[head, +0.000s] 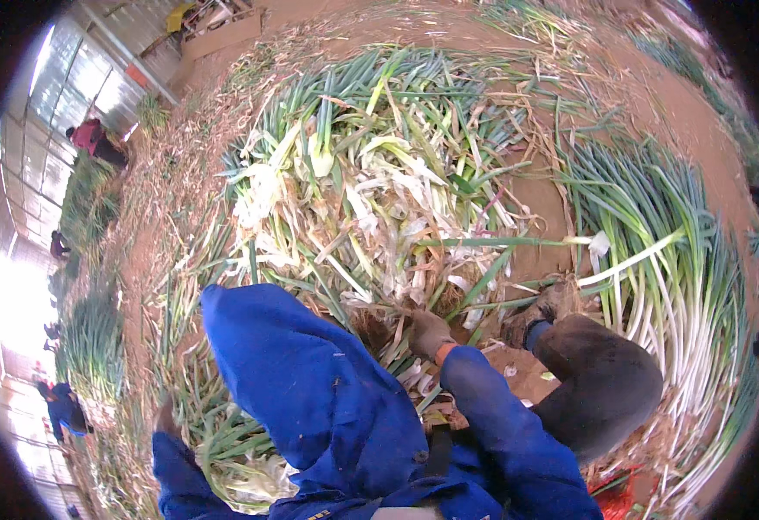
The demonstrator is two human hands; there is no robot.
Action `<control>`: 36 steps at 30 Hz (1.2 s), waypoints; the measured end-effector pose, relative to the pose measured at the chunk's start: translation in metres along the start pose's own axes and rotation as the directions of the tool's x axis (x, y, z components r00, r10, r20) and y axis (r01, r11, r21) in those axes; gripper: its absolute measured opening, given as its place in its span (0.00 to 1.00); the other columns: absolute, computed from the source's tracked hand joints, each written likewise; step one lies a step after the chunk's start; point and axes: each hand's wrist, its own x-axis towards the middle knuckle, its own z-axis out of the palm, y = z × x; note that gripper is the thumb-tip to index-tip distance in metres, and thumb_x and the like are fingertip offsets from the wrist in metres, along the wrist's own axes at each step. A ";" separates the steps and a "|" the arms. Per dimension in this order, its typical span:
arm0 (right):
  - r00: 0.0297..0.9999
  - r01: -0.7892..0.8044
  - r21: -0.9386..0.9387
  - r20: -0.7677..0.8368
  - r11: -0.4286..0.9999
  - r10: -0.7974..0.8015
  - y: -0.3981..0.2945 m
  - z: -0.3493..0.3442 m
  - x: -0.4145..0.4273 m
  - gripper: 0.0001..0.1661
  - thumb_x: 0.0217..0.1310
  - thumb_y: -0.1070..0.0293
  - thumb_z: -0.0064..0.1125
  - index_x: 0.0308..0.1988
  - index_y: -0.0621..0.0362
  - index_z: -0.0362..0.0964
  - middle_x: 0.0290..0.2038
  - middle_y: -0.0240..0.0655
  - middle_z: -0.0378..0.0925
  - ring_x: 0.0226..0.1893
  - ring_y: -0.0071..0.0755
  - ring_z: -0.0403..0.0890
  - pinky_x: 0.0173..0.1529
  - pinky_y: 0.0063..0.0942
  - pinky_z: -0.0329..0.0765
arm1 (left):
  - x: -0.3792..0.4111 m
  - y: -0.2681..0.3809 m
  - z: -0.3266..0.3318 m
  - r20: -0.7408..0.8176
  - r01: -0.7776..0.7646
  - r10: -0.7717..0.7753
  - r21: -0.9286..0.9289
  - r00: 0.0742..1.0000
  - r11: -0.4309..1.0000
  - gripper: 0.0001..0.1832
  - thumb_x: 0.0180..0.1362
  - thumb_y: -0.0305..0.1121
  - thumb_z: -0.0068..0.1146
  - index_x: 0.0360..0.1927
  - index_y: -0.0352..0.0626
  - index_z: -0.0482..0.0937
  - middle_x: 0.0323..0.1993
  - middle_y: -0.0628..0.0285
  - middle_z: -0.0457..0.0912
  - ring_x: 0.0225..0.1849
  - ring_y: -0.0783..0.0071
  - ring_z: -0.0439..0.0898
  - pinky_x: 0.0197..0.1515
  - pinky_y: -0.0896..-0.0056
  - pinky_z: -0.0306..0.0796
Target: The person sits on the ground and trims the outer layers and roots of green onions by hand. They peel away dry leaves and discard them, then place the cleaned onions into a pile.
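Note:
My right hand [426,333], in a brownish glove with an orange cuff, reaches down between my legs to the roots and peeled leaves at the near edge of a large heap of green onion waste [386,175]. What its fingers hold, if anything, is hidden. My left hand [166,416] is off to the left, small and blurred, above scattered leaves; its fingers do not show clearly. To the right lie many long green onions [646,312] with white stems, side by side. One onion stem [633,260] lies slantwise over them, its roots close to my shoe.
My bent blue-clad knee [275,338] and dark trouser leg [600,383] flank the right hand. Red material [617,494] lies at the lower right. More onion bundles [90,338] and other people [64,409] are at the far left, along a translucent wall.

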 end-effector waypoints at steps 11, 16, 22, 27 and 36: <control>0.971 0.177 0.050 -0.171 0.983 -0.167 0.041 0.063 0.011 0.28 0.52 0.64 0.59 0.54 0.55 0.68 0.45 0.49 0.78 0.45 0.55 0.78 0.49 0.40 0.76 | -0.087 0.270 0.252 0.570 -0.453 0.761 -0.614 0.311 0.646 0.20 0.63 0.38 0.54 0.54 0.38 0.73 0.52 0.57 0.77 0.53 0.68 0.76 0.57 0.65 0.68; 0.862 0.484 -0.003 -0.175 0.875 -0.477 -0.003 0.076 0.077 0.28 0.57 0.63 0.60 0.56 0.60 0.64 0.52 0.51 0.72 0.52 0.53 0.75 0.51 0.42 0.74 | -0.102 0.281 0.304 0.644 -0.431 0.703 -0.566 0.301 0.703 0.21 0.63 0.41 0.55 0.54 0.38 0.75 0.51 0.62 0.78 0.52 0.73 0.76 0.54 0.67 0.70; 0.998 0.006 -0.213 -0.061 0.977 -0.020 -0.049 0.099 0.158 0.40 0.53 0.43 0.61 0.55 0.63 0.63 0.50 0.54 0.73 0.49 0.59 0.75 0.52 0.45 0.72 | -0.060 0.276 0.290 0.701 -0.385 0.609 -0.480 0.371 0.788 0.22 0.63 0.43 0.53 0.52 0.34 0.75 0.46 0.59 0.80 0.49 0.72 0.77 0.53 0.70 0.71; 0.976 -0.117 -0.171 0.162 0.978 0.145 -0.059 0.174 0.188 0.43 0.43 0.37 0.64 0.45 0.66 0.70 0.45 0.57 0.76 0.49 0.56 0.76 0.52 0.42 0.73 | -0.035 0.282 0.283 0.701 -0.284 0.596 -0.524 0.391 0.803 0.24 0.62 0.44 0.54 0.52 0.32 0.74 0.48 0.56 0.79 0.49 0.70 0.78 0.53 0.68 0.72; 0.882 -0.324 0.127 0.400 0.938 0.250 -0.103 0.193 0.186 0.28 0.51 0.50 0.59 0.39 0.67 0.77 0.33 0.49 0.81 0.38 0.45 0.83 0.42 0.36 0.76 | -0.025 0.298 0.268 0.598 -0.287 0.653 -0.596 0.465 0.750 0.21 0.65 0.41 0.50 0.51 0.32 0.74 0.48 0.54 0.79 0.49 0.67 0.79 0.53 0.65 0.72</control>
